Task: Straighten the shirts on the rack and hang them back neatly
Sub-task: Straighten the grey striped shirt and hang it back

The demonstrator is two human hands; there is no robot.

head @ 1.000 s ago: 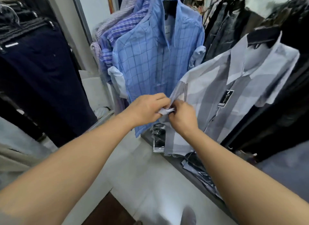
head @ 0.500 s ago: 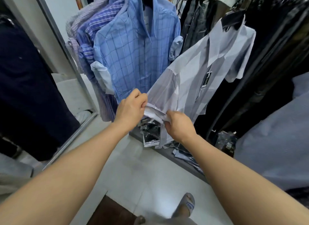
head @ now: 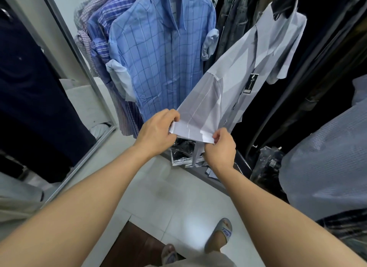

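My left hand [head: 156, 132] pinches one end of the folded cuff on the grey shirt [head: 248, 68], and my right hand [head: 221, 147] pinches the other end, so the sleeve's pulled out flat between them. The shirt itself hangs on a black hanger [head: 282, 6] up on the right, tilted toward me. Just left of it is the blue check shirt [head: 158, 54] with rolled sleeves, more plaid ones packed behind it. Bagged clothes [head: 180, 153] sit on the low shelf under my hands.
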